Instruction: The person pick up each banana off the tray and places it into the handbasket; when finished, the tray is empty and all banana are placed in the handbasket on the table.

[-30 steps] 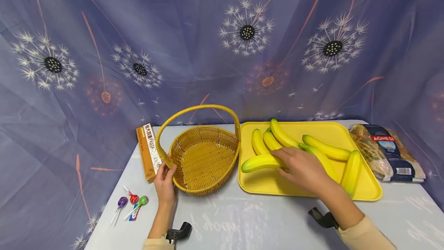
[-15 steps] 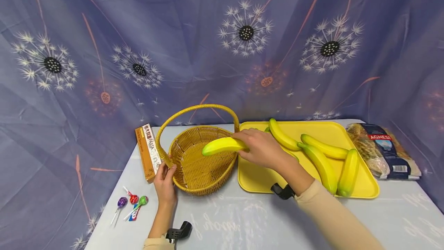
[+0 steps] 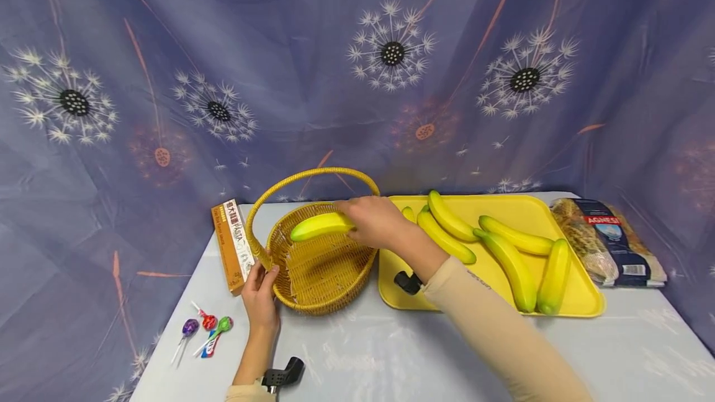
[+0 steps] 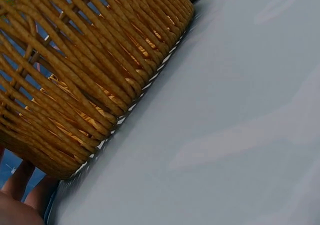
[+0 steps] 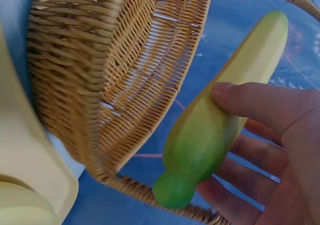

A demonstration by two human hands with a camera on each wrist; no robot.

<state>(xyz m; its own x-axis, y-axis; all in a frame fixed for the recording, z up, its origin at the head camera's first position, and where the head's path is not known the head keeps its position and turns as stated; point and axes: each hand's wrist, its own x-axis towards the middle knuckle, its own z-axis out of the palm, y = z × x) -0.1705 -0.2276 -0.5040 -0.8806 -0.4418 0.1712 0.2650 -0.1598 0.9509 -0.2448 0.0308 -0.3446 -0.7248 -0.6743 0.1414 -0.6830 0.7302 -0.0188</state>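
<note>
A yellow wicker basket [image 3: 329,272] with a tall arched handle [image 3: 313,172] stands left of the middle. At its left side, by the foot of the handle, my left hand [image 3: 261,296] grips the rim; two of its fingers [image 4: 40,195] show beside the woven wall [image 4: 90,75] in the left wrist view. Over the basket opening, under the arch, my right hand [image 3: 371,222] holds a banana [image 3: 318,226] lying sideways. From the right wrist, its thumb presses one side of that yellow-green banana [image 5: 215,115], with the fingers behind. Several more bananas [image 3: 511,272] lie on a yellow tray [image 3: 399,287].
Right of the tray lies a bag of Agnesi pasta [image 3: 609,241]. A pasta box [image 3: 231,244] leans left of the basket. Lollipops [image 3: 209,322] and a small blue-red wrapped sweet [image 3: 210,346] lie at the front left. A purple dandelion-print cloth [image 3: 313,79] hangs behind.
My right hand has lifted the banana from the tray and carried it left over the basket. My left hand keeps its grip on the rim. The head view has shifted slightly.
</note>
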